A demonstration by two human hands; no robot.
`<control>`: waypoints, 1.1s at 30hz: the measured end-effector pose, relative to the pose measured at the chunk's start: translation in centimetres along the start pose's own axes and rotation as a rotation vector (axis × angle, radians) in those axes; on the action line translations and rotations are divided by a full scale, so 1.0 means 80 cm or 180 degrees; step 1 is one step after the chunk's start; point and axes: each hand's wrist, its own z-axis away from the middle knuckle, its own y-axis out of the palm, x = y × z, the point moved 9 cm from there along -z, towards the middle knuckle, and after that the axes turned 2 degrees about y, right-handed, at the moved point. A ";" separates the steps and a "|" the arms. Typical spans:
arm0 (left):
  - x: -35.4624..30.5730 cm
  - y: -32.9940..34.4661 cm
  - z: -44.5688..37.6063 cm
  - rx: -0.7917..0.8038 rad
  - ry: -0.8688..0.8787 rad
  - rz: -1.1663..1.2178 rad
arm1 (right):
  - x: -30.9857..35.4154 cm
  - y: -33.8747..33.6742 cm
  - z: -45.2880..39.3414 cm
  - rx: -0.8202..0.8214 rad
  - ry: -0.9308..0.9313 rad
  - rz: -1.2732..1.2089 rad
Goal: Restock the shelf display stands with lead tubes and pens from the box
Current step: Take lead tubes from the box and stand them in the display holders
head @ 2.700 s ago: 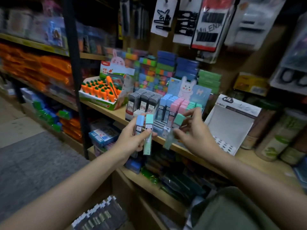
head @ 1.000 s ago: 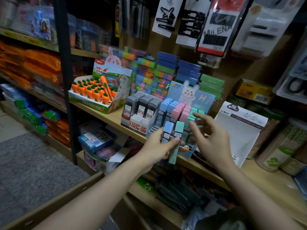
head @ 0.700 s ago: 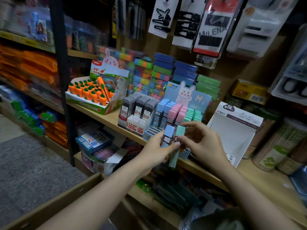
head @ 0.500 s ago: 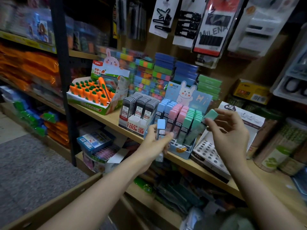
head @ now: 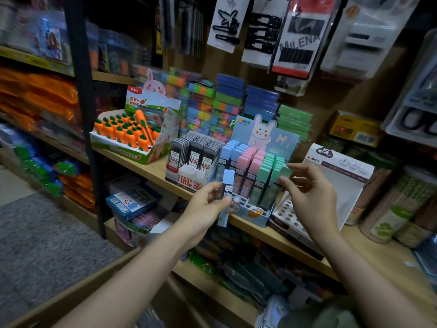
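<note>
1. Since half a second ago the right hand (head: pixel 314 200) has let go of the mint-capped tube; that tube now stands in the green row of the rabbit display stand (head: pixel 257 216), and the hand hovers just in front of that row with nothing in it.
2. Nearest the camera, a brown cardboard box edge (head: pixel 78 294) runs across the lower left, under the left forearm.
3. The left hand (head: pixel 205 209) pinches one blue-capped lead tube (head: pixel 225 197) between thumb and fingers, holding it upright just in front of the stand's blue row.
4. The right hand's fingers are spread and loosely bent, the fingertips near the mint caps; I cannot tell whether they touch.
5. On the wooden shelf (head: pixel 153 171) the rabbit display stand holds rows of blue, pink and mint green tubes, upright and close together.
6. Just left of it, touching or nearly so, stands a display of black lead tubes (head: pixel 196 152) in three rows.
7. Further left is a tray of carrot-shaped items (head: pixel 123 133).
8. To the right of the rabbit stand sits a white display box (head: pixel 340 185) with a perforated base, open toward the viewer.
9. Behind, stacked colourful packs (head: pixel 227 102) fill the back of the shelf.
10. Above, hair-clip cards (head: pixel 229 22) hang.
</note>
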 end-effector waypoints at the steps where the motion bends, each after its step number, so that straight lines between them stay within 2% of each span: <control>1: 0.001 -0.001 0.000 -0.0034 -0.0004 -0.0043 | -0.001 -0.001 0.000 0.0009 0.0023 0.0009; 9: -0.002 0.001 0.002 -0.0084 0.0014 -0.0101 | -0.003 0.020 0.002 0.0278 -0.0023 0.0430; 14: -0.006 -0.005 0.001 -0.0176 0.0040 -0.0212 | 0.007 0.017 0.004 -0.0017 -0.0238 0.0739; 18: -0.012 -0.005 0.006 -0.0249 0.0091 -0.0217 | 0.009 0.011 0.010 -0.0008 -0.0068 0.0854; 21: -0.020 -0.003 0.009 -0.0202 0.0153 -0.0316 | 0.028 -0.003 0.008 -0.0222 -0.0079 0.0539; 22: -0.025 -0.001 0.009 -0.0150 0.0189 -0.0340 | 0.042 0.000 0.004 -0.0146 -0.0153 0.0395; 24: -0.033 0.002 0.008 -0.0029 0.0245 -0.0371 | 0.066 0.030 -0.004 0.0443 -0.0170 0.0265; 27: -0.044 0.003 0.007 0.0099 0.0385 -0.0364 | 0.091 0.081 -0.008 0.1294 -0.0262 0.0618; 30: -0.054 -0.005 0.002 0.0079 0.0548 -0.0306 | 0.103 0.100 -0.024 0.1515 -0.0240 0.0743; 33: -0.059 -0.034 -0.009 -0.0315 0.0621 -0.0262 | 0.114 0.104 -0.056 0.1534 -0.0198 0.0657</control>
